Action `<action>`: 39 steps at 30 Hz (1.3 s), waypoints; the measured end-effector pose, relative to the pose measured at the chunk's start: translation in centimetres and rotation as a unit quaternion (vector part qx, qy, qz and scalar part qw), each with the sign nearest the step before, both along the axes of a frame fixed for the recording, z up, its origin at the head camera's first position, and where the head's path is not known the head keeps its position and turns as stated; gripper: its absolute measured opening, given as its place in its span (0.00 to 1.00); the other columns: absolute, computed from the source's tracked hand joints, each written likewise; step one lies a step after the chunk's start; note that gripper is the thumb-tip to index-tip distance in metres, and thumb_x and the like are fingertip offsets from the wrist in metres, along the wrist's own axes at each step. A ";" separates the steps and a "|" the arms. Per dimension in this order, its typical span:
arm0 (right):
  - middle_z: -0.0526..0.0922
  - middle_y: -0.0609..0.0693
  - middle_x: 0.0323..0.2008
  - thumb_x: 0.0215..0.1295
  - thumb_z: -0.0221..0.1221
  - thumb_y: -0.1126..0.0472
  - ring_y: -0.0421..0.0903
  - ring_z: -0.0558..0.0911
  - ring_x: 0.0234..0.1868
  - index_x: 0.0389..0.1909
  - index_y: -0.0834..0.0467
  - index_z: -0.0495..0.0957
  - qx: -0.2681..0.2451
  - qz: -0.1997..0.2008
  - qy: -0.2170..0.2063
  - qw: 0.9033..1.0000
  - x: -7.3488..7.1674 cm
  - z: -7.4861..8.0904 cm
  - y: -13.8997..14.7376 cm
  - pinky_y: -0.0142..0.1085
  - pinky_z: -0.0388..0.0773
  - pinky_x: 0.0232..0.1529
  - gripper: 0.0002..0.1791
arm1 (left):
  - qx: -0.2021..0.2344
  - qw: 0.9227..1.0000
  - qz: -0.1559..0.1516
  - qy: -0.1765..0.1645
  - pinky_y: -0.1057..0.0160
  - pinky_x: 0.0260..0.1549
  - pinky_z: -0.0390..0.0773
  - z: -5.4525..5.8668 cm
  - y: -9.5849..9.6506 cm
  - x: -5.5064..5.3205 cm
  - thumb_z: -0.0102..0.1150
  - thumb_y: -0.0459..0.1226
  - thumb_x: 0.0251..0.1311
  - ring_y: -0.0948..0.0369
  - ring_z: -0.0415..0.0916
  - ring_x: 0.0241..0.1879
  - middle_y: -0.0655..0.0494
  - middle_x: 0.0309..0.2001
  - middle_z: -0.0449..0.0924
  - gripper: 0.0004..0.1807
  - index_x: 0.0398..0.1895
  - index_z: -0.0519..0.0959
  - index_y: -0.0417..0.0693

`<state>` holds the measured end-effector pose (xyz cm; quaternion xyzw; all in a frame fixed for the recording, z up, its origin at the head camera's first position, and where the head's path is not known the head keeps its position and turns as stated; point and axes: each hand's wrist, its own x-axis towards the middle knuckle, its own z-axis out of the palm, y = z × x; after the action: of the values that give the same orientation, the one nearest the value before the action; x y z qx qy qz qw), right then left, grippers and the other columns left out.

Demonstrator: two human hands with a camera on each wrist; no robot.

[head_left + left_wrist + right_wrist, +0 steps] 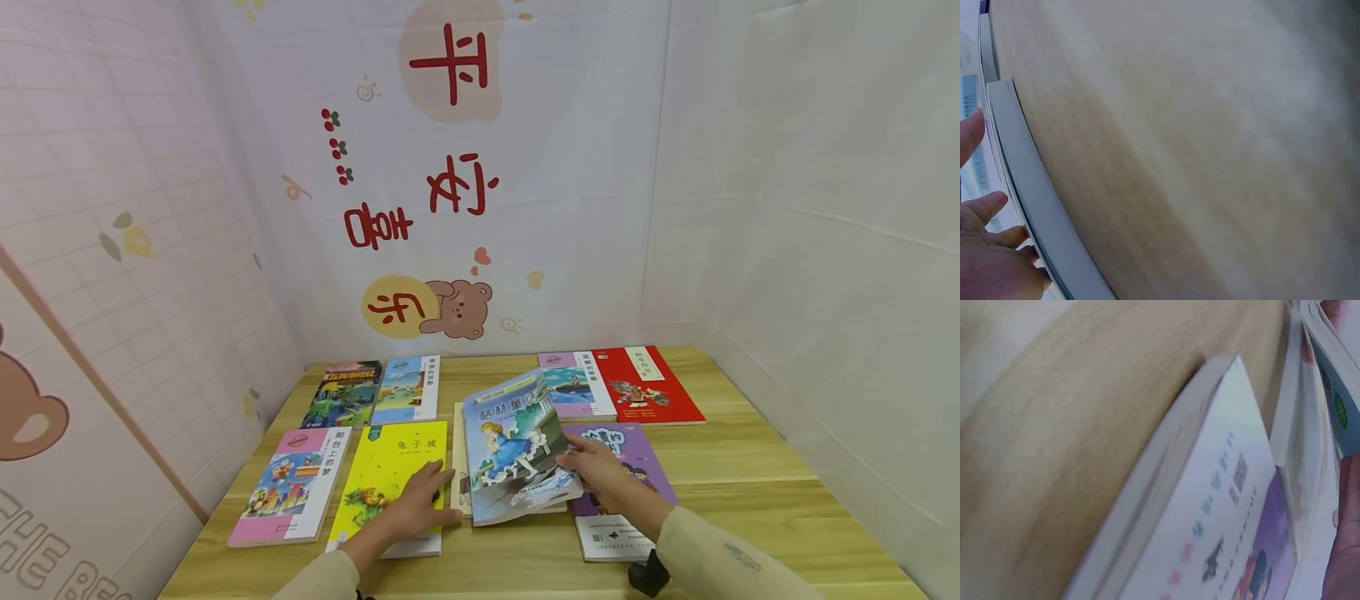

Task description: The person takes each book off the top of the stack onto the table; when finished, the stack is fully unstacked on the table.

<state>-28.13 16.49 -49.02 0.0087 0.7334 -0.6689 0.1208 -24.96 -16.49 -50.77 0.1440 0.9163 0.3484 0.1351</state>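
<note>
My right hand (596, 471) pinches the lower right edge of a picture-covered storybook (510, 454) showing a girl in a blue dress. This storybook is tilted, its right side raised, and overlaps a cream book (457, 467) that is mostly hidden beneath it. In the right wrist view, the fingers of my right hand (1344, 531) lie under the storybook's edge (1338, 394). My left hand (416, 504) has its fingers spread above the right part of a yellow book (397, 450), thumb pointing towards the storybook. The left wrist view shows my left hand (997, 256) beside book edges.
A purple book (645, 454) lies under my right forearm, a pink-and-white book (288, 487) at the left. Along the back of the wooden table (757, 492) lie a dark green book (341, 396), a blue book (405, 390), another pink-and-white book (573, 383) and a red book (660, 400).
</note>
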 end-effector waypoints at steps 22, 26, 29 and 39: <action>0.70 0.71 0.63 0.70 0.55 0.69 0.51 0.81 0.46 0.76 0.67 0.48 -0.014 -0.005 0.009 1.000 1.2 1.7 6.1 0.42 0.82 0.46 0.38 | -0.062 0.997 0.005 0.044 0.34 0.68 0.46 0.1 0.5 -0.5 0.66 0.49 0.61 0.36 0.47 0.73 0.34 0.73 0.54 0.35 0.69 0.71 0.45; 0.64 0.72 0.68 0.70 0.56 0.68 0.50 0.79 0.52 0.77 0.65 0.46 0.000 -0.009 0.008 1.000 1.6 1.9 8.0 0.41 0.80 0.51 0.40 | -0.062 0.997 0.003 0.041 0.33 0.68 0.46 0.1 0.5 -0.6 0.66 0.50 0.61 0.36 0.47 0.73 0.35 0.73 0.54 0.35 0.69 0.71 0.46; 0.66 0.71 0.67 0.70 0.55 0.69 0.51 0.80 0.50 0.78 0.64 0.45 -0.001 -0.014 0.004 1.000 1.8 1.9 9.5 0.42 0.81 0.50 0.41 | -0.061 0.997 0.003 0.038 0.32 0.67 0.47 0.1 0.4 -0.6 0.66 0.51 0.61 0.35 0.47 0.73 0.35 0.74 0.53 0.36 0.69 0.71 0.46; 0.83 0.57 0.49 0.70 0.57 0.67 0.50 0.84 0.39 0.78 0.64 0.43 0.000 0.007 0.005 1.000 2.0 1.9 13.7 0.41 0.84 0.42 0.42 | -0.060 0.997 0.002 0.038 0.31 0.66 0.51 0.3 0.3 -0.7 0.68 0.50 0.59 0.34 0.49 0.71 0.34 0.73 0.54 0.36 0.69 0.71 0.46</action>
<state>-26.10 30.19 -47.09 -0.0001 0.7344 -0.6677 0.1217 -25.70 -16.18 -50.46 0.1463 0.9405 0.2871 0.1081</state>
